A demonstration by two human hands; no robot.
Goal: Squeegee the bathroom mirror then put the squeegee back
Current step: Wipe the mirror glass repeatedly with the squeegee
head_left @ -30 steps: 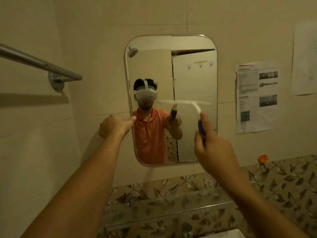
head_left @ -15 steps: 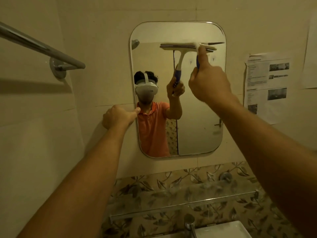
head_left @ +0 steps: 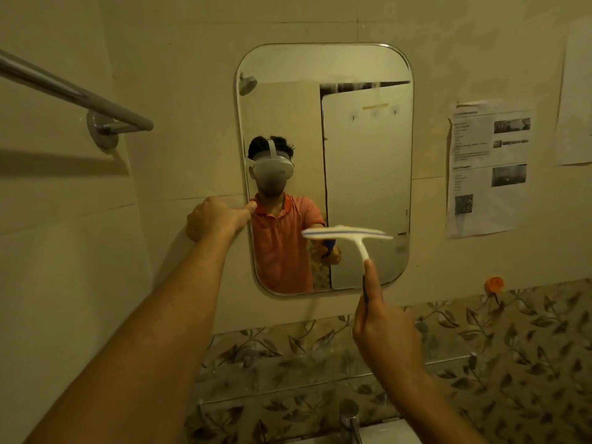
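A rounded rectangular mirror [head_left: 362, 149] hangs on the beige tiled wall. My right hand [head_left: 384, 331] grips the blue handle of a white squeegee [head_left: 347, 233], index finger stretched along its neck. The blade lies level across the mirror's lower right part. My left hand [head_left: 216, 219] is curled against the mirror's left edge, thumb on the rim. The reflection shows a person in an orange shirt.
A chrome towel bar [head_left: 73, 94] juts from the left wall. Printed paper sheets [head_left: 488, 171] hang right of the mirror. An orange hook [head_left: 493, 283] sits on the leaf-patterned tiles. Below are a glass shelf [head_left: 320, 392], a tap [head_left: 349, 418] and the basin's edge.
The squeegee went from the mirror's top right, half a second ago, down to its lower right. My left hand stayed on the mirror's left edge.
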